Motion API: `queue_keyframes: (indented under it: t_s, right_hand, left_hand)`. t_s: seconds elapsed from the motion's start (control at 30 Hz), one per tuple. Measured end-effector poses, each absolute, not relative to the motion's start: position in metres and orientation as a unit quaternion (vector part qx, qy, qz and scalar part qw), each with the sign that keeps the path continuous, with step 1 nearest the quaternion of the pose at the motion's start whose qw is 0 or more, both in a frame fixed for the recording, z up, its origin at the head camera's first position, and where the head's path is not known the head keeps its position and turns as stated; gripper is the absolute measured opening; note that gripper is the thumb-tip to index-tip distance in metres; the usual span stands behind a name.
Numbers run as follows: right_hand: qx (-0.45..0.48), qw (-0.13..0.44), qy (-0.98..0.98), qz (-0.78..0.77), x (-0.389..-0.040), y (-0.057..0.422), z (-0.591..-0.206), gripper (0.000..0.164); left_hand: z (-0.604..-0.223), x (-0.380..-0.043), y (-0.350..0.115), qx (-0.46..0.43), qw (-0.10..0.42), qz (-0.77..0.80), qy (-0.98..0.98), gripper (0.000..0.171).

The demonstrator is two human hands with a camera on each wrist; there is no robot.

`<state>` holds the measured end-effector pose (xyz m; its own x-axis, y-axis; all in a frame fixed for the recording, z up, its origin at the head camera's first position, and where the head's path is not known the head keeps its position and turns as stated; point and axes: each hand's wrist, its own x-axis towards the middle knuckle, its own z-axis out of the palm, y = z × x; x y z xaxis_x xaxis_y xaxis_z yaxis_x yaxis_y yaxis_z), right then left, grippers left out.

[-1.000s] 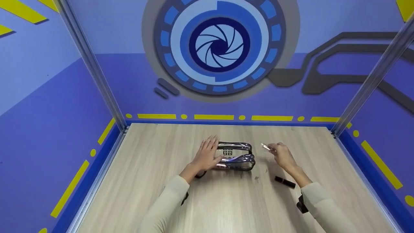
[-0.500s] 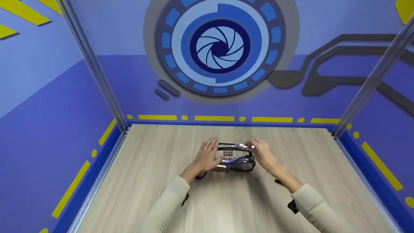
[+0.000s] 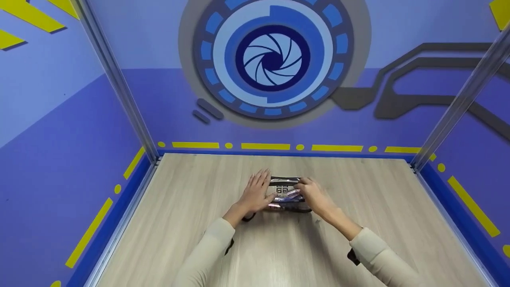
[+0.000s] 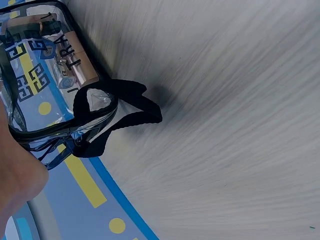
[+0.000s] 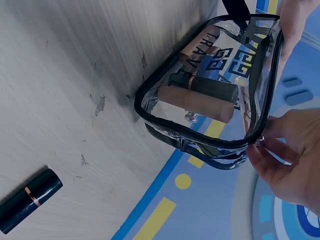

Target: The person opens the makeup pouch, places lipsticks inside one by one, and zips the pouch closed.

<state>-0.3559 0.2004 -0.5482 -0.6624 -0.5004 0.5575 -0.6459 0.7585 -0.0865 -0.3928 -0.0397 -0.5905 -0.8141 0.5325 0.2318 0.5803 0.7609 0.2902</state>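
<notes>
Black strap loop [image 4: 135, 118] pokes out left. Then the left hand [image 3: 255, 194], fingers straight, flat on the clear pouch's [image 3: 282, 189] left end. Pouch sits mid-table, pinkish tube [image 5: 195, 103] inside. Right hand [image 3: 314, 196] has bent fingers pinching its right edge. Loose dark tube [image 5: 30, 201] lies nearby, right forearm [image 3: 343, 222] blocking it from the head view.

Two hands [image 3: 254, 194] [image 3: 315, 196], one pouch [image 3: 282, 188]
</notes>
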Motion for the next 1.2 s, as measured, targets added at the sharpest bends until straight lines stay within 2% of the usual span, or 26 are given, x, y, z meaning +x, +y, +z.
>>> queue_keyframes:
  t_s: [0.23,0.43,0.53,0.63,0.87,1.03,1.2]
  right_hand:
    - [0.298,0.264,-0.9,0.176,-0.354,0.208,-0.545,0.016]
    - [0.275,0.271,-0.893,0.23,-0.352,0.239,-0.543,0.015]
    - [0.235,0.227,-0.921,0.211,-0.345,0.264,-0.541,0.016]
    - [0.197,0.154,-0.955,0.161,-0.333,0.293,-0.54,0.014]
    - [0.178,-0.004,-0.976,0.123,-0.31,0.346,-0.562,0.021]
    - [0.148,-0.049,-0.976,0.15,-0.302,0.362,-0.584,0.029]
    - [0.142,-0.044,-0.977,0.151,-0.3,0.366,-0.602,0.031]
  left_hand:
    - [-0.585,-0.39,-0.04,-0.301,0.063,-0.172,-0.936,0.076]
    - [-0.586,-0.389,-0.041,-0.295,0.052,-0.181,-0.937,0.077]
    - [-0.588,-0.391,-0.041,-0.292,0.05,-0.174,-0.939,0.078]
    - [-0.588,-0.391,-0.04,-0.292,0.047,-0.176,-0.939,0.078]
    - [-0.592,-0.393,-0.039,-0.293,0.053,-0.166,-0.94,0.079]
    - [-0.591,-0.392,-0.04,-0.29,0.052,-0.165,-0.941,0.078]
    - [-0.589,-0.391,-0.039,-0.288,0.046,-0.173,-0.941,0.078]
